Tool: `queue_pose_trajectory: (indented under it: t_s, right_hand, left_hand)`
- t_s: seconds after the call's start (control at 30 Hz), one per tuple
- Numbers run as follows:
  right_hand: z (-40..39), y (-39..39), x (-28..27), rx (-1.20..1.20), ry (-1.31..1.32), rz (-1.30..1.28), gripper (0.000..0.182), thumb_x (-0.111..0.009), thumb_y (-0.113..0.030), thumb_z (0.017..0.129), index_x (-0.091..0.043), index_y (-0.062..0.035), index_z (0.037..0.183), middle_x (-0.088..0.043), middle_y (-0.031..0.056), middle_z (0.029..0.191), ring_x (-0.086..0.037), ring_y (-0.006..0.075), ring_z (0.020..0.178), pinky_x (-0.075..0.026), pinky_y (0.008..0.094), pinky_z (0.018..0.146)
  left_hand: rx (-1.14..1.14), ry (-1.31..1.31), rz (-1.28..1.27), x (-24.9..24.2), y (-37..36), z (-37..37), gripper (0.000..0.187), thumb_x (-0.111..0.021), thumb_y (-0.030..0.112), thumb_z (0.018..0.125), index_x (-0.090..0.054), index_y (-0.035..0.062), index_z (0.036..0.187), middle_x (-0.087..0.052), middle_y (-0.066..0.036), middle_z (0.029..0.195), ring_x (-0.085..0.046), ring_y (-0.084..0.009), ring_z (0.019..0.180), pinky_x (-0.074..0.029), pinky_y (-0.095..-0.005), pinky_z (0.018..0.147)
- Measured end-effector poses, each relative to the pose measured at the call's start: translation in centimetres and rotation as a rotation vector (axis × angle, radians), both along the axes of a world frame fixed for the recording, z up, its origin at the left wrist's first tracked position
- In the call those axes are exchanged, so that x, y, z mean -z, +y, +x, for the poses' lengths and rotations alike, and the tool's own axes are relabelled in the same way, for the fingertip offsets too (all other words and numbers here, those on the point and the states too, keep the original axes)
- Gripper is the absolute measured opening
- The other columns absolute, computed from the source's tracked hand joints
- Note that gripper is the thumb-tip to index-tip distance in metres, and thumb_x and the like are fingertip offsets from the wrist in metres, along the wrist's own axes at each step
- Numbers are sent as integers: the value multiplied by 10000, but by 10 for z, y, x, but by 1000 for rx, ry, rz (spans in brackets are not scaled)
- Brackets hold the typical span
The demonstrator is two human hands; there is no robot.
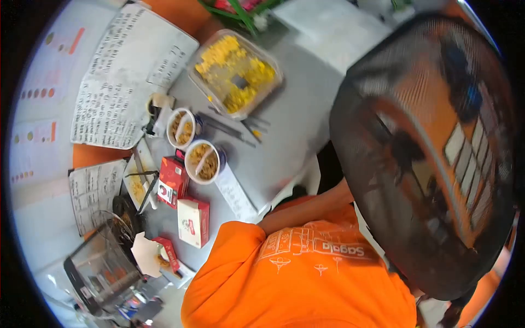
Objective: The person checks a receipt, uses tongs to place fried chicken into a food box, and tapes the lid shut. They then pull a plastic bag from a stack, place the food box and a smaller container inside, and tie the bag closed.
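A large black see-through mesh thing, shaped like a cap or hood [377,235], fills the right side of the head view, close to the camera. My left forearm [314,206] comes out of an orange sleeve [235,240] and runs right, ending behind the mesh. The fingers of my left hand are hidden there. My right hand does not show. Orange surfaces and pale rectangles show dimly through the mesh. Below the forearm spreads my orange shirt [306,290] with white print.
On the grey table [306,82] stand a clear tub of yellow food [235,101], two cups of brown food [181,128] [204,162], tongs [227,127], a paper slip [236,194] and red-and-white boxes [190,223]. Handwritten whiteboards [131,76] and a glass-sided case [104,268] line the left.
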State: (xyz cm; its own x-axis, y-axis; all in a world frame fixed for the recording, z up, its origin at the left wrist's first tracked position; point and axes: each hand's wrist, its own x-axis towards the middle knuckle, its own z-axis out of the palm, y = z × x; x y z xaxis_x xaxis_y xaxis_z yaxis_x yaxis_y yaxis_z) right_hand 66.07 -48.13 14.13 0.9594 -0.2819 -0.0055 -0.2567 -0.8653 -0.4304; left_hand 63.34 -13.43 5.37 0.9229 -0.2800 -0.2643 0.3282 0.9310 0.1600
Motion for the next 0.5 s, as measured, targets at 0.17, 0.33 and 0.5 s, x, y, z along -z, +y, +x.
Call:
queue_pose_trajectory:
  t_s: [0.17,0.33,0.5]
  right_hand:
    - [-100,-37,-7,-84,508,-295,508,-723,-431,618,-492,-27,822,-487,83,735,-498,219,625,-410,321,626]
    - [-103,46,29,-390,437,-73,510,-788,-454,543,-542,-26,669,-492,72,582,-483,209,519,-408,307,543]
    - [-86,191,156,-878,-268,264,431,-746,-443,604,-506,-87,568,-467,52,513,-488,208,474,-384,327,462]
  left_hand:
    - [448,69,262,196,-90,-182,445,-450,359,890,-385,187,1295,-480,-45,1234,-513,-205,1051,-409,-422,855]
    - [423,580,730,168,5,-233,275,-462,221,867,-472,131,1126,-553,-51,1128,-548,-186,998,-425,-356,833]
    - [270,700,874,164,65,-299,361,-461,308,890,-459,91,1178,-532,-88,1183,-543,-227,1054,-377,-366,919]
